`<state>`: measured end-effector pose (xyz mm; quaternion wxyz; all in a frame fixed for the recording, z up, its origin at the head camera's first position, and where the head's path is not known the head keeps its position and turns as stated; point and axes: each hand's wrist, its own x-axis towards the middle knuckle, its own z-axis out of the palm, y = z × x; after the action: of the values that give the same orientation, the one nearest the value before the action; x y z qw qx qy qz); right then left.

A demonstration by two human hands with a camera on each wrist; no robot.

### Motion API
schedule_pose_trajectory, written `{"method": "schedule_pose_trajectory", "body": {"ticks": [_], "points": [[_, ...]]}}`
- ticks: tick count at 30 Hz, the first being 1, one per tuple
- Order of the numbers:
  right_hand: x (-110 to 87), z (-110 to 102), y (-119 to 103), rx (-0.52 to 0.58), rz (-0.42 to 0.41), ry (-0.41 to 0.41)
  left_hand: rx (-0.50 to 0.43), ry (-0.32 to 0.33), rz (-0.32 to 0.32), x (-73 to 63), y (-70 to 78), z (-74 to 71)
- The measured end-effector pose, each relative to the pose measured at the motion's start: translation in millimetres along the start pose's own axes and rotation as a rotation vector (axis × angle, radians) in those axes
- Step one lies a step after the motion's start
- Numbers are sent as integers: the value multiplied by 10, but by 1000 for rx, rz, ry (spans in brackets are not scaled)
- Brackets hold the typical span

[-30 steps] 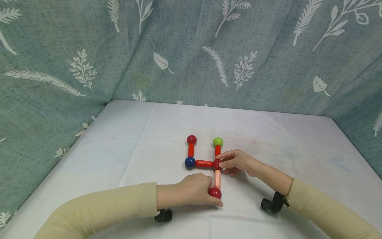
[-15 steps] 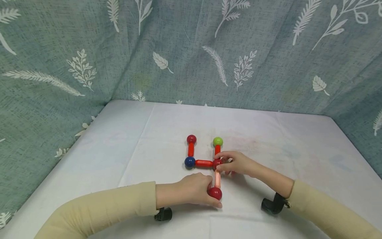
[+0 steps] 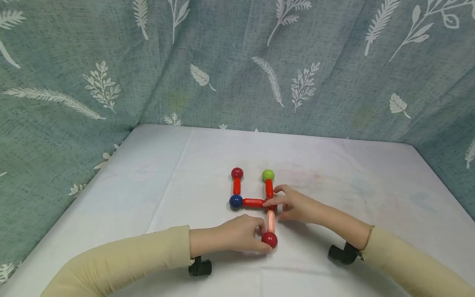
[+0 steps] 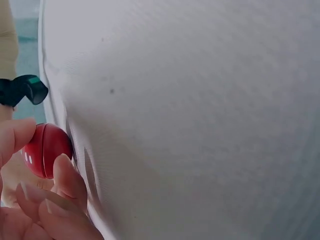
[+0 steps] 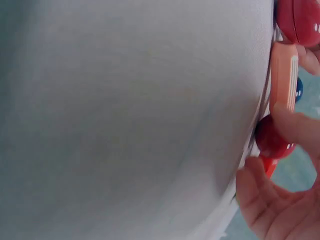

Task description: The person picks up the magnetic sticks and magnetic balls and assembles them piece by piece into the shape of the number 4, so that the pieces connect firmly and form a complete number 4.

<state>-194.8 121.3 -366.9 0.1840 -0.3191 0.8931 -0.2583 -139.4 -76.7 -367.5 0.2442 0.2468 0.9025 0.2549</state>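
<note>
A flat figure of balls and rods lies on the white table. My left hand (image 3: 237,234) pinches the near red ball (image 3: 269,239) between thumb and finger; both touch it in the left wrist view. A peach rod (image 3: 271,222) runs from that ball to the middle red ball (image 5: 272,138). My right hand (image 3: 299,205) is at this middle ball with its fingers spread; one digit lies over it and another stands apart from it. From there a red rod (image 3: 253,202) leads left to a blue ball (image 3: 236,201), and another red rod (image 3: 269,188) leads to a green ball (image 3: 268,175).
From the blue ball, a red rod (image 3: 236,186) reaches a far red ball (image 3: 237,173). Black wrist cameras (image 3: 200,267) hang under both forearms, close above the table (image 3: 178,177). A green-grey leaf-patterned cloth (image 3: 230,66) stands behind the table.
My right hand's fingers have spread from their closer hold on the middle ball. The green ball and its rod have swung slightly left. My left hand has shifted slightly left, and the near ball slightly right.
</note>
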Motion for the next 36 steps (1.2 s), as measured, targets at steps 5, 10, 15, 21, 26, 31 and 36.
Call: {"method": "schedule_pose_trajectory", "body": {"ticks": [5,10,15,21,26,31,36], "points": [[24,39,-18,-63,-53,5,-45,-15,12,-11,-12,-12],[41,51,-8,-96,-67,-21,-64,-18,22,-6,-30,-7],[46,55,-24,-131,-84,-6,-70,-23,20,8,-41,-2],[52,62,-41,-146,-87,22,-75,-19,10,7,-33,-2],[57,72,-35,-151,-77,34,-67,-13,13,-13,-23,-13],[54,68,-25,-125,-74,40,-67,-20,13,-20,-19,-18],[52,58,-29,-101,-77,40,-64,1,25,-2,-24,-10]]}}
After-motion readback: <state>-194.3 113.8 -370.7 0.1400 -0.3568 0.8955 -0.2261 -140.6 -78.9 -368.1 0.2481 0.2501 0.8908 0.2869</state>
